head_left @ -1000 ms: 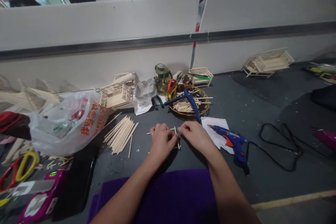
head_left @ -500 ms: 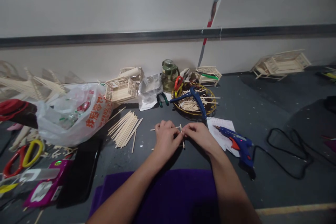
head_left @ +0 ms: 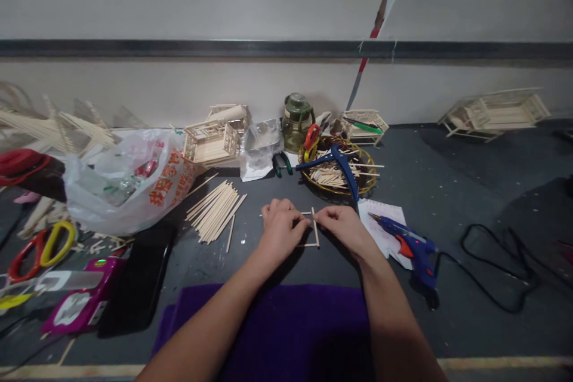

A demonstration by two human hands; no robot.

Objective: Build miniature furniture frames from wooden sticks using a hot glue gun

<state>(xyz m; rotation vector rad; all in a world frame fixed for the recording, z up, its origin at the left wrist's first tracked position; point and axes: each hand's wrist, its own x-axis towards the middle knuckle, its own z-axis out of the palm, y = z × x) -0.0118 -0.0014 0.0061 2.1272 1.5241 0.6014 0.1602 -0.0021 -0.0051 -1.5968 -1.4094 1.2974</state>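
Observation:
Thin wooden sticks [head_left: 316,233] lie on the dark table in a partial rectangle: one runs upright on the right, with others crossing at top and bottom. My left hand [head_left: 281,228] bends over the left part of them, fingers curled and thumb close to the right-hand stick; its fingertips are partly hidden. From the right, my right hand [head_left: 342,225] pinches at the upper part of the upright stick. Left of my hands lies a fanned pile of sticks [head_left: 217,212]. A blue glue gun [head_left: 409,245] rests on a paper sheet [head_left: 387,215] to the right.
Behind my hands stand a basket of sticks [head_left: 369,182] with a blue tool [head_left: 342,167] on it and a green-lidded bottle [head_left: 295,122]. At left are a plastic bag [head_left: 111,203], a phone [head_left: 138,286] and scissors [head_left: 56,245]. The glue gun's cord [head_left: 478,292] loops at right.
My right hand has drawn slightly away from my left, showing more of the upright stick and the bottom corner. The view has tilted downward a little.

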